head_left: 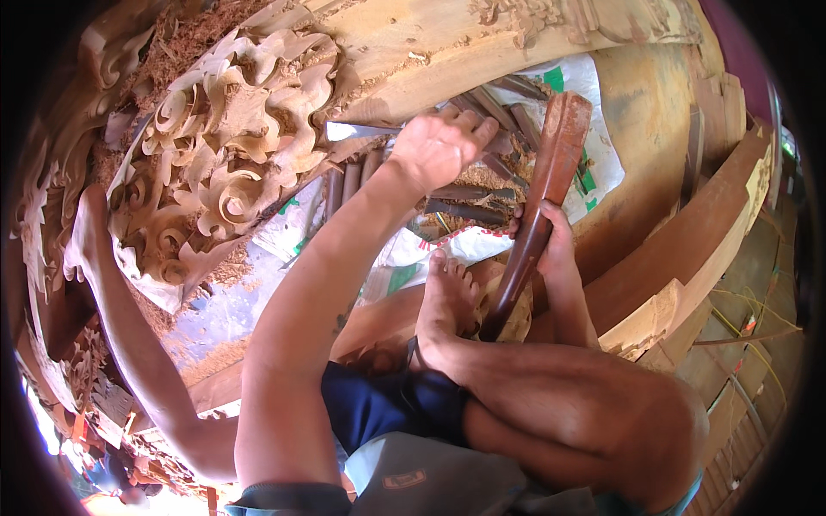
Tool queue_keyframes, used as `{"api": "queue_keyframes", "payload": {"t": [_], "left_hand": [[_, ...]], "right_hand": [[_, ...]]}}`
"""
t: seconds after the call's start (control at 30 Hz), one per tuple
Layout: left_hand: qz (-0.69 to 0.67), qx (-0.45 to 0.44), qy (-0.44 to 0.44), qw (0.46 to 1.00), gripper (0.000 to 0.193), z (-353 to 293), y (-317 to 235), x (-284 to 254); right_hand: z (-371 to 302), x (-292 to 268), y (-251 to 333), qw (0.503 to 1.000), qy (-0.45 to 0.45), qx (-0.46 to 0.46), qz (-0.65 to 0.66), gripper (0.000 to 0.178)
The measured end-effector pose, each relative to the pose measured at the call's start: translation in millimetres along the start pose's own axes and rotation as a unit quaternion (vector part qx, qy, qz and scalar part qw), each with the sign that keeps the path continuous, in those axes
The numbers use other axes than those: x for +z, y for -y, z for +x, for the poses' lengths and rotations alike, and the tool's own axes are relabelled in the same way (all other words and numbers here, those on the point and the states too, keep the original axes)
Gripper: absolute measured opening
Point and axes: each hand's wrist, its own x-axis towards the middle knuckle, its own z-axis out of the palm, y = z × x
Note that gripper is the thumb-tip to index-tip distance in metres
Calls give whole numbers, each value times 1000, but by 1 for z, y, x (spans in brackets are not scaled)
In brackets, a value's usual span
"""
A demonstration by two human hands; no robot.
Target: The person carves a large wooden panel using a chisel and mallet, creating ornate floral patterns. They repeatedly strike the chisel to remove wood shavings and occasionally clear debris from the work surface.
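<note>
My left hand [440, 148] is in a fist with the fingers curled, over a spread of carving tools. A chisel [357, 131] shows only its bright, flared blade, coming out on the left side of this fist; its handle is hidden. Lower and to the right, my right hand [557, 239] wraps around a long reddish-brown wooden mallet [553, 159], thick at its far end and narrowing toward my foot. Left of the chisel blade lies a wooden panel [237, 142] carved with deep scrolls and leaves.
Several dark-handled tools [473, 193] lie on a white and green plastic sheet [607, 129]. Wood shavings [185, 52] cover parts of the work area. My bare feet rest beside the carving and the mallet. A long curved timber [688, 241] runs along the right, above a floor with cords.
</note>
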Motion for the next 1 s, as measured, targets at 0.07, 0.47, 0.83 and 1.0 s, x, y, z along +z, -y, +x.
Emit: {"api": "queue_keyframes", "payload": {"t": [0.07,0.47,0.83,1.0], "left_hand": [[3,-4,-31,1000,41,-1,3,2],[-15,8,-43,999,43,-6,1,-4],[-27,48,69,996,56,-17,5,-27],[-43,-3,109,993,48,-6,-18,-42]], "right_hand": [[3,9,-8,1000,-6,3,0,36],[3,65,-6,998,-15,0,-53,26],[-3,50,-6,994,6,-8,-104,24],[0,30,13,998,-17,17,-63,25]]}}
